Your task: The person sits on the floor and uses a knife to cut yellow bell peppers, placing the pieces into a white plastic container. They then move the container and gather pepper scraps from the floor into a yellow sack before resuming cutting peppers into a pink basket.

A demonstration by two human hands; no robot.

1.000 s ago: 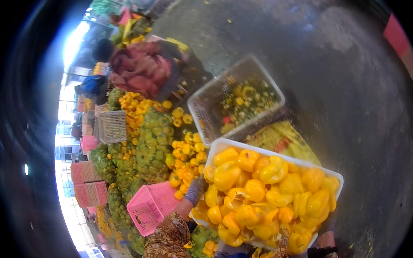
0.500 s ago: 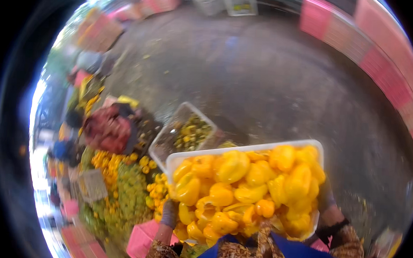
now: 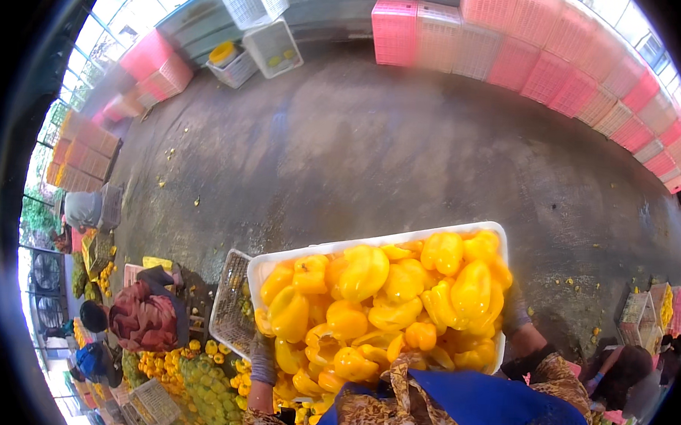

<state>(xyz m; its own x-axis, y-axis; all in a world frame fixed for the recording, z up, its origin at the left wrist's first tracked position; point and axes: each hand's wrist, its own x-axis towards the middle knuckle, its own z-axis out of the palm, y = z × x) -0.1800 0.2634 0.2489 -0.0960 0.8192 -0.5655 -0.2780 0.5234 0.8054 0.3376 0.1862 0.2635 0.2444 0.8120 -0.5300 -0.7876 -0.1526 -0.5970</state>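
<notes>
Both my hands hold a white plastic crate (image 3: 316,249) in front of my body, heaped with shiny yellow bell peppers (image 3: 397,298). My left hand (image 3: 263,359), in a greyish glove, grips the crate's left side. At the opposite side my right hand (image 3: 517,313) is closed on the edge, its fingers partly hidden by the crate and peppers. Beyond the left corner, a grey plastic crate (image 3: 228,302) on the floor is partly covered by the one I carry.
Piles of yellow peppers (image 3: 163,366) and green peppers (image 3: 209,393) lie at lower left, beside a bent-over person in a reddish top (image 3: 144,316). Pink and white crates (image 3: 541,65) stand stacked along the far right. Another person (image 3: 624,374) works at lower right. Scraps dot the wet floor (image 3: 343,144).
My view has swung rightward and shows more of the far floor and stacked crates. The pepper crate stays in both hands and now covers more of the crate on the floor.
</notes>
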